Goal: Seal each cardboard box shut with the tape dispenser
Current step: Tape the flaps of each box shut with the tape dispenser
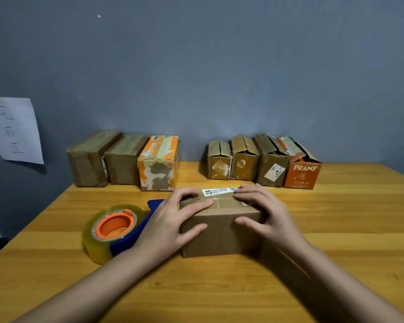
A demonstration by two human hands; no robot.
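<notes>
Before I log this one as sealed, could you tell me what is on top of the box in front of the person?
On the box rest the left hand and right hand, a white label at its far edge. The hands partly cover the seam.

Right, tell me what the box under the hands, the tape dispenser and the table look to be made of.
Box: matte brown cardboard, likely; flat dull faces, folded edges.
Tape dispenser: glossy blue plastic with an orange hub, apparently; the roll looks like clear yellowish film.
Table: wood or wood-look laminate; streaky grain, slight sheen.
</notes>
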